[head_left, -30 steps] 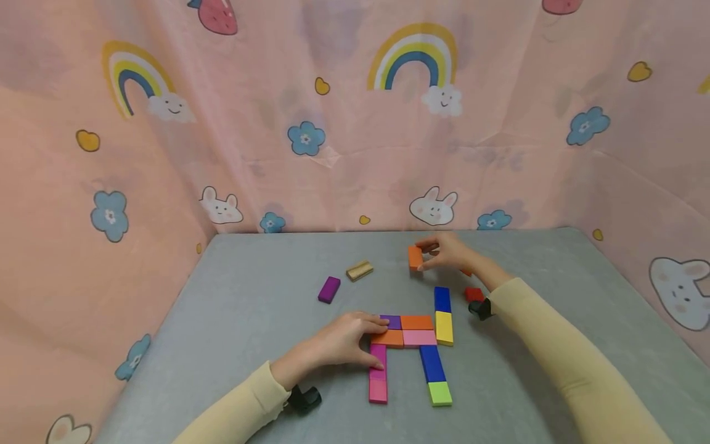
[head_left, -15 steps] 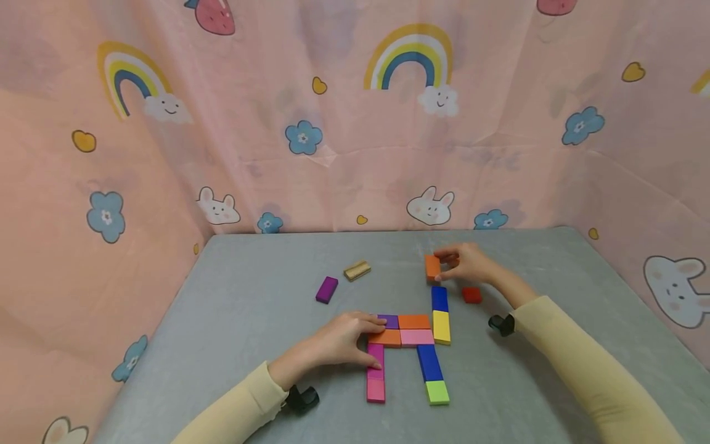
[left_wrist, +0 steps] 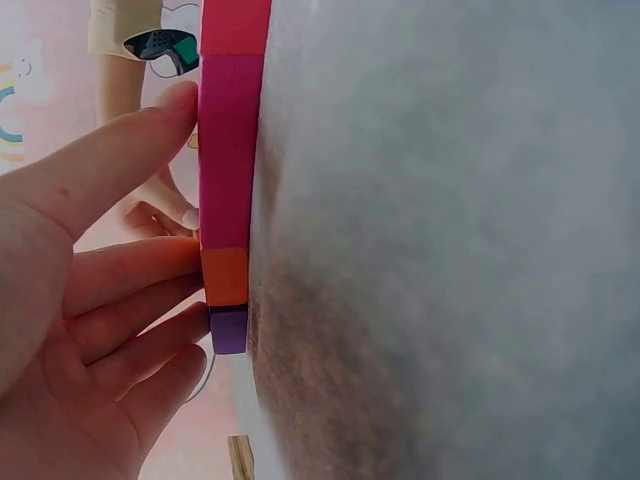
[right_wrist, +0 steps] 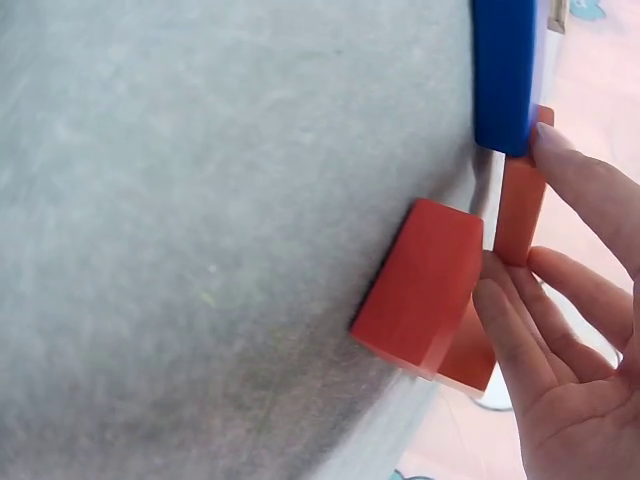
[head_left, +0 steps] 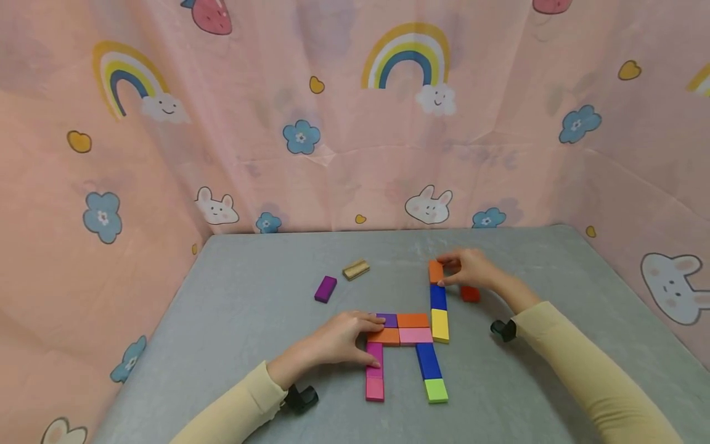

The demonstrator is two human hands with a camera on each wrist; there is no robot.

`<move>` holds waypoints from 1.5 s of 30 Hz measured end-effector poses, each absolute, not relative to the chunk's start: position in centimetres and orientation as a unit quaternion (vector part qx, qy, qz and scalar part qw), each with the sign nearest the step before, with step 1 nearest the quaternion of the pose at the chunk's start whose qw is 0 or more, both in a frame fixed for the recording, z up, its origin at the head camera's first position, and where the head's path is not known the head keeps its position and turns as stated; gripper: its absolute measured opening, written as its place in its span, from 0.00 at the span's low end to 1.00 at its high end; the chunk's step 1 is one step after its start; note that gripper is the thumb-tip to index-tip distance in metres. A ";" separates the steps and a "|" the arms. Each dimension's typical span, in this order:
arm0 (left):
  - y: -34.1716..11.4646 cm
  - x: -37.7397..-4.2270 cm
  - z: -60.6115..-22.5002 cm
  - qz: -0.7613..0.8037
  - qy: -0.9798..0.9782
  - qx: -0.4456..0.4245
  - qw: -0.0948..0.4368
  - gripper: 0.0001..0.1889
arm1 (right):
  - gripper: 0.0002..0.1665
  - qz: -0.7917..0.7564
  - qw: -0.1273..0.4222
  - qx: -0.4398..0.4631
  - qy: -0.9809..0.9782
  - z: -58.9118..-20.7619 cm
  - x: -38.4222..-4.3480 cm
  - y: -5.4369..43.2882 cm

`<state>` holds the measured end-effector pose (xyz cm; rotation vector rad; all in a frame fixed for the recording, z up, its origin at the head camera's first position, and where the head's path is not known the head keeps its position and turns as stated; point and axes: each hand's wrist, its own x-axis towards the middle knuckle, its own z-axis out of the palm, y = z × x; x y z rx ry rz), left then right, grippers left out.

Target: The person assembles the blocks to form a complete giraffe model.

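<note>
My right hand (head_left: 471, 270) pinches an orange block (head_left: 436, 271) between thumb and fingers, at the far end of a blue block (head_left: 438, 297). A yellow block (head_left: 440, 325) continues that column toward me. My left hand (head_left: 344, 339) rests its fingertips on an orange block (head_left: 384, 337) and a purple block (head_left: 391, 320), its thumb on a magenta block (head_left: 375, 356). In the left wrist view, its fingers (left_wrist: 140, 260) touch the block tops without curling round them. Beside these lie another orange block (head_left: 413, 320) and a pink block (head_left: 416, 336).
Two legs extend nearer me, one ending in a pink block (head_left: 375, 390), the other in a lime block (head_left: 436, 391). A purple block (head_left: 325, 289) and a wooden block (head_left: 356, 269) lie back left. A red block (right_wrist: 420, 285) and an orange one (right_wrist: 468, 350) lie by my right hand.
My right hand has carried the orange block rightward and toward me, and it now lines up with the blue block's far end. My left hand has stayed on the blocks.
</note>
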<state>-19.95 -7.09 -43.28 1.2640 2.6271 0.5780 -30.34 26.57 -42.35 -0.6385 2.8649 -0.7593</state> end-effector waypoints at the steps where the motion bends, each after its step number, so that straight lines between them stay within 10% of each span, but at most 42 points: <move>1: -7.1 -20.0 -43.3 0.193 0.881 0.424 0.084 0.34 | 0.37 -0.249 0.057 -0.209 0.944 -42.4 -30.3 26.5; 45: -7.3 -20.0 -43.3 0.191 0.881 0.426 0.080 0.33 | 0.31 -0.243 0.048 -0.190 0.950 -42.1 -31.1 25.9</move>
